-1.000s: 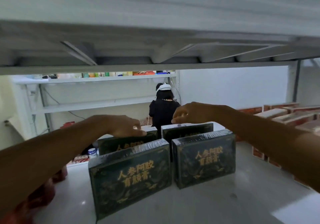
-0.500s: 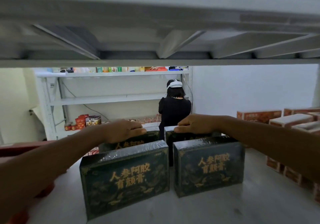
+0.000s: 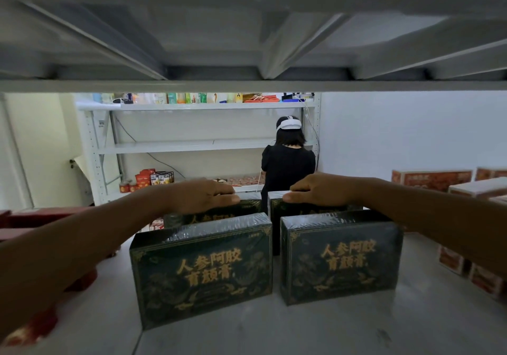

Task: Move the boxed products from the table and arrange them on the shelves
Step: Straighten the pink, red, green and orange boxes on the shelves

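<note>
Head camera first: you are looking into a grey shelf (image 3: 274, 332), with the ribbed underside of the upper shelf (image 3: 247, 39) close above. Count four dark green boxes with gold lettering on that shelf, all upright on their long edges and wrapped in clear film, in two rows of two. The front left box (image 3: 203, 272) and the front right box (image 3: 340, 258) stand side by side with a narrow gap between them, faces toward you. Just behind them stand the back left box (image 3: 233, 212) and the back right box (image 3: 275, 217), mostly hidden, with only their top strips showing.

Both of your arms reach over the front row. Your left hand (image 3: 203, 194) grasps the top edge of the back left box, fingers curled over it. Your right hand (image 3: 321, 190) grasps the top edge of the back right box the same way, thumb along its front. Your two thumbs nearly meet above the gap.

To your right, on the same shelf, sit several red boxes (image 3: 430, 180), stacked; you cannot count them exactly. More red packs (image 3: 41, 214) show past your left forearm.

Beyond the shelf, one person (image 3: 288, 168) in a black top and a white headband stands with their back to you at a white rack (image 3: 192, 146) showing three levels, with small goods on the top and bottom ones.
</note>
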